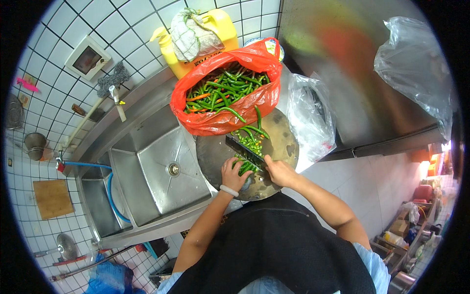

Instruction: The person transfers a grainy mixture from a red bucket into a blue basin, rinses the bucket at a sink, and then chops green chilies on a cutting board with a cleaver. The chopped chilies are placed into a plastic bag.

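Observation:
On a round chopping board (284, 147), my left hand (234, 175) presses down a bunch of green chili peppers (246, 166). My right hand (279, 171) grips the handle of a cleaver (244, 149), whose dark blade stands between the bunch and a heap of chopped chili pieces (253, 145). A few whole green chilies (259, 117) lie at the board's far side, beside the pieces. Behind them an open red plastic bag (220, 125) holds many green chilies and some orange-red ones, and overlaps the board's far edge.
Left of the board is a stainless steel sink (154, 183) with a faucet (118, 103) and a blue hose (112, 194). A yellow jug (226, 29) with a cloth (191, 36) stands behind the bag. Clear plastic bags (310, 117) lie right of the board, beside a metal cabinet (341, 73).

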`<state>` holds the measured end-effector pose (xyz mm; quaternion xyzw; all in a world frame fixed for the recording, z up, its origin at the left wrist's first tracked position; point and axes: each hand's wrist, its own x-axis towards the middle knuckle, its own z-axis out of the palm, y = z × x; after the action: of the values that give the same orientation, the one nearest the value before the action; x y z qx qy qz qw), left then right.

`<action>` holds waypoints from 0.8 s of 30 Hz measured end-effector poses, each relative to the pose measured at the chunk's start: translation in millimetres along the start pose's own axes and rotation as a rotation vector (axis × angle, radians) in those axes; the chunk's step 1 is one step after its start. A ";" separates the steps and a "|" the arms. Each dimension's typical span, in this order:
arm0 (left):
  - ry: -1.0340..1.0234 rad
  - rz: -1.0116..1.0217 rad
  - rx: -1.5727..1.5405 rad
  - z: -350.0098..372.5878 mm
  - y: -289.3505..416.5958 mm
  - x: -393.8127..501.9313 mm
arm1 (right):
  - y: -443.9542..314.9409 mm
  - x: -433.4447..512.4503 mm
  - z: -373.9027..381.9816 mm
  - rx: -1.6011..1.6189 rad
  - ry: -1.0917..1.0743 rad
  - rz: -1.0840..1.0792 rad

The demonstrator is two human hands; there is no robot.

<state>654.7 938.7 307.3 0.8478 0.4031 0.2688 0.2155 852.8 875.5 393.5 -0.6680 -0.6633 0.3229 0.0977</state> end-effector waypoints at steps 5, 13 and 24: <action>0.020 0.141 0.079 -4.4 -1.2 -10.3 | -19.5 -33.7 -17.2 -0.072 -0.042 -0.001; 0.035 0.170 0.089 14.5 -11.0 -10.2 | -34.0 -37.7 2.9 -0.205 -0.089 0.032; 0.008 0.155 0.064 8.2 -7.7 -5.8 | -31.6 -29.8 -11.7 -0.234 -0.188 0.024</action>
<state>652.4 937.3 294.9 0.8819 0.3452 0.2752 0.1653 836.0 853.9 429.2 -0.6493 -0.6948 0.3058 -0.0473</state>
